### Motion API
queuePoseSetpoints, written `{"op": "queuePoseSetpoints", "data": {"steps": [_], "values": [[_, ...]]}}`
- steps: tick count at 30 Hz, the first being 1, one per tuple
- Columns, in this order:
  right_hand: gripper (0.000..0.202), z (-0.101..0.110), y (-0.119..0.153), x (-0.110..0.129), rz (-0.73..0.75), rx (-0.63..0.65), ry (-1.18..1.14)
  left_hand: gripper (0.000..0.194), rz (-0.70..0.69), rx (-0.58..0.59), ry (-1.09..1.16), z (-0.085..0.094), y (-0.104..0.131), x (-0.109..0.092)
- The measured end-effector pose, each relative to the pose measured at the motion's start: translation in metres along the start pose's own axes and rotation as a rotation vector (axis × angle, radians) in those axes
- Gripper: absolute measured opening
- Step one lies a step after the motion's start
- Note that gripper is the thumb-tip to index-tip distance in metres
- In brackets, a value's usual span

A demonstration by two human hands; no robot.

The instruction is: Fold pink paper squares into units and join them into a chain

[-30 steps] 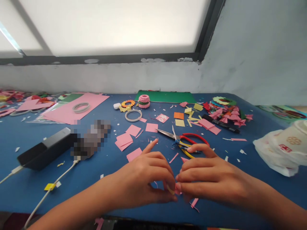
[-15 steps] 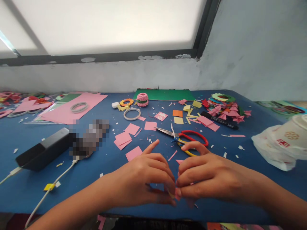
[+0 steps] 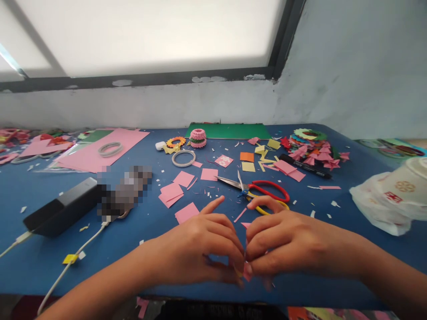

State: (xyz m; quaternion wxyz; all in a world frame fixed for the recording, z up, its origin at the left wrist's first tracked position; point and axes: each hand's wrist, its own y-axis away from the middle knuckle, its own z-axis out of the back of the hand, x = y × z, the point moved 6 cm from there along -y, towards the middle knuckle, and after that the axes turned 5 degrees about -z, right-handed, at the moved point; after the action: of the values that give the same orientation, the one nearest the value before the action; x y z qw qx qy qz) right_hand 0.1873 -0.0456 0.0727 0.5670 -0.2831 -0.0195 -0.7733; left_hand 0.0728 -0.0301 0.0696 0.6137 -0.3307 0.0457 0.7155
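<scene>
Just above the near edge of the table [image 3: 36,266], our two hands meet over a small pink fold [image 3: 247,271]. It lies at the fingertips of both, to the right of our left hand [image 3: 198,249] and to the left of our right hand [image 3: 293,242], so neither is nearer. Our left thumb and finger curve round an open gap, their tips seeming to pinch the fold's left side. Our right forefinger touches its other side; the thumb beneath is blurred, so we cannot tell whether that grip is closed. The fold is too covered for us to read its long axis. Beyond our right fingers lie the scissors [image 3: 246,193], blades pointing left.
</scene>
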Motion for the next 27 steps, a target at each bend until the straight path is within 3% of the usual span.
{"op": "queuePoseSetpoints", "data": {"steps": [8, 16, 21, 27], "values": [[0.027, 0.005, 0.002, 0.01, -0.012, -0.131, 0.265, 0.012, -0.003, -0.088, -0.055, 0.005, 0.001, -0.003], [0.031, 0.009, 0.006, 0.017, -0.067, -0.238, 0.331, 0.013, -0.021, -0.225, -0.151, 0.012, 0.001, -0.008], [0.033, 0.009, 0.005, 0.015, -0.122, -0.165, 0.264, 0.013, -0.055, -0.227, -0.238, 0.012, 0.001, -0.014], [0.025, 0.008, 0.002, 0.009, -0.088, -0.089, 0.159, 0.009, -0.048, -0.123, -0.218, 0.009, 0.0, -0.015]]}}
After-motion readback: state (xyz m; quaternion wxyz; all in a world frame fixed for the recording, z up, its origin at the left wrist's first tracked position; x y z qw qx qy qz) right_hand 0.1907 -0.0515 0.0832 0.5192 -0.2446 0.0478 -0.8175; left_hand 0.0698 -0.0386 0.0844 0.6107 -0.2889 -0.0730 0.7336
